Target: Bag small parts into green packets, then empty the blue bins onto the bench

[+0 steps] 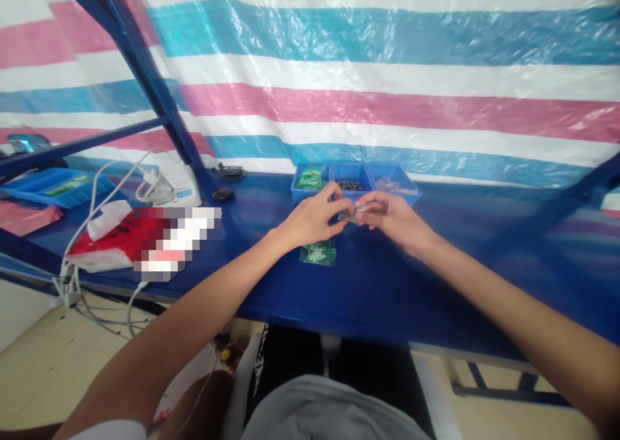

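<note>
Both my hands meet over the blue table (378, 285), just in front of three small blue bins. My left hand (314, 217) and my right hand (390, 215) each pinch one end of a small clear plastic bag (355, 211) held between them, fingers closed. What the bag holds is too small to make out. A green-tinted packet (318, 253) lies flat on the table under my left wrist.
The left blue bin (310, 179) holds green packets, the middle bin (349, 183) dark small parts, the right bin (394, 185) pale pieces. At left lie a red and white bag (121, 236), white cables (97, 188), a white device (169, 188) and a blue tray (53, 187). A striped tarp hangs behind.
</note>
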A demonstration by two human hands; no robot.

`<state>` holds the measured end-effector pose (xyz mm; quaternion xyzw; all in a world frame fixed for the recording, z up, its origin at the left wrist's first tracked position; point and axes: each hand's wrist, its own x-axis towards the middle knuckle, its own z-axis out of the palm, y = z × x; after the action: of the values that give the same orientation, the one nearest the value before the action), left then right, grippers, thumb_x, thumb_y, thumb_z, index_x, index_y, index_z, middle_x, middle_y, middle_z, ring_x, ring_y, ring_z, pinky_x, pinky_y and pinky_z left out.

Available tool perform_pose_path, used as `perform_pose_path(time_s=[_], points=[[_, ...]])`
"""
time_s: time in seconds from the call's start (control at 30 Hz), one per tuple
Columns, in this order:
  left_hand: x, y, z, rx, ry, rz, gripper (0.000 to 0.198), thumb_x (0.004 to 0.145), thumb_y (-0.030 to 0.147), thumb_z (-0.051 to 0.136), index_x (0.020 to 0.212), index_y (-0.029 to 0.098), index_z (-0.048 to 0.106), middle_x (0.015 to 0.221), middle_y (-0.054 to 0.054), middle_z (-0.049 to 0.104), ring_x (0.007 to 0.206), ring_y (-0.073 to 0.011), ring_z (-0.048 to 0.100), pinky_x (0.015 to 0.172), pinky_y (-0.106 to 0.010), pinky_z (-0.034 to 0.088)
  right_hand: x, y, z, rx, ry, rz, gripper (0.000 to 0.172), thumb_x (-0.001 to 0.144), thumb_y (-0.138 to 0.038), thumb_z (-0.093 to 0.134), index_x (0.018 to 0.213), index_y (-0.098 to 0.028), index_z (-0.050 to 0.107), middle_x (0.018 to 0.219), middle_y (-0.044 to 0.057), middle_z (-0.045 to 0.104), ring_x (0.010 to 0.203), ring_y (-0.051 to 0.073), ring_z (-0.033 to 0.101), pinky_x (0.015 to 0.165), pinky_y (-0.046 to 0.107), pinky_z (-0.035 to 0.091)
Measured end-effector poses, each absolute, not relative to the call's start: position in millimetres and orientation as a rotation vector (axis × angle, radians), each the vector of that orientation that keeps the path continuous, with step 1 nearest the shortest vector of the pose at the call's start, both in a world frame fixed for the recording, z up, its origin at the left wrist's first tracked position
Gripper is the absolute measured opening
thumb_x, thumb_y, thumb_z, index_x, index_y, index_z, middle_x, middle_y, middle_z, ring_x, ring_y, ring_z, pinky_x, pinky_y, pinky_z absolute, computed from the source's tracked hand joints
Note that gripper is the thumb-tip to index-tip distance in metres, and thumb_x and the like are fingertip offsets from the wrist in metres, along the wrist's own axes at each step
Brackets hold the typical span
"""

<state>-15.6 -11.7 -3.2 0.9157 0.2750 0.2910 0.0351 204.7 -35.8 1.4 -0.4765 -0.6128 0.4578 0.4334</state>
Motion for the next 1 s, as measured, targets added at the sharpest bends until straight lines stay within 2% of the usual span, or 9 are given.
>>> perform_pose_path(time_s=[0.23,0.4,0.6,0.77,0.9,1.0], points=[[-14.6,-11.7,-3.2,2.830,0.833,0.911,0.015,0.097,0.025,0.060,0.110,0.024,0.066,0.115,-0.004,0.053,0.072,-0.0089,0.053,0.068,-0.025,0.047,204.8,-35.6,1.4,-1.182,-1.522,1.127,0.037,0.071,-0.030,0.080,0.100,-0.022,0.059,0.071,0.000,0.069,0.070,0.018,0.063,0.067,0.033,0.049],[-15.4,-11.1,-3.9,2.845,0.811,0.902,0.014,0.099,0.024,0.057,0.109,0.023,0.067,0.111,-0.004,0.056,0.073,-0.0095,0.055,0.069,-0.026,0.048,204.5,-34.5,0.0,-1.153,-1.593,1.067,0.047,0.075,-0.029,0.078,0.117,-0.023,0.057,0.076,0.000,0.072,0.072,0.020,0.065,0.068,0.035,0.051],[-15.4,-8.7,-4.4,2.834,0.812,0.980,0.016,0.101,0.021,0.053,0.110,0.021,0.066,0.106,-0.004,0.059,0.075,-0.0112,0.057,0.071,-0.027,0.049,206.5,-32.9,-3.5,-1.143,-1.828,0.760,0.015,0.091,-0.027,0.058,0.104,-0.022,0.062,0.084,0.005,0.072,0.076,0.021,0.067,0.072,0.037,0.053],[-15.3,-7.1,-3.9,2.837,0.822,1.028,0.014,0.103,0.022,0.053,0.107,0.018,0.065,0.104,-0.005,0.060,0.080,-0.0129,0.060,0.073,-0.027,0.049,208.8,-32.1,-4.6,-1.140,-1.972,0.492,0.017,0.088,-0.017,0.055,0.101,-0.022,0.065,0.099,0.008,0.071,0.086,0.024,0.068,0.078,0.039,0.053],[-15.5,-5.5,-3.8,2.812,0.795,1.069,0.017,0.106,0.025,0.050,0.107,0.017,0.065,0.103,-0.005,0.061,0.085,-0.0143,0.061,0.075,-0.027,0.049,207.8,-34.7,-1.4,-1.144,-2.012,0.315,0.013,0.087,-0.026,0.066,0.098,-0.021,0.071,0.102,0.010,0.066,0.087,0.025,0.065,0.080,0.040,0.052],[-14.9,-4.4,-4.3,2.791,0.791,1.094,0.018,0.107,0.027,0.049,0.105,0.018,0.065,0.101,-0.005,0.062,0.088,-0.0157,0.063,0.077,-0.029,0.050,206.3,-37.3,2.2,-1.124,-2.031,0.266,0.012,0.092,-0.030,0.066,0.094,-0.022,0.074,0.099,0.009,0.067,0.087,0.025,0.064,0.083,0.041,0.050]])
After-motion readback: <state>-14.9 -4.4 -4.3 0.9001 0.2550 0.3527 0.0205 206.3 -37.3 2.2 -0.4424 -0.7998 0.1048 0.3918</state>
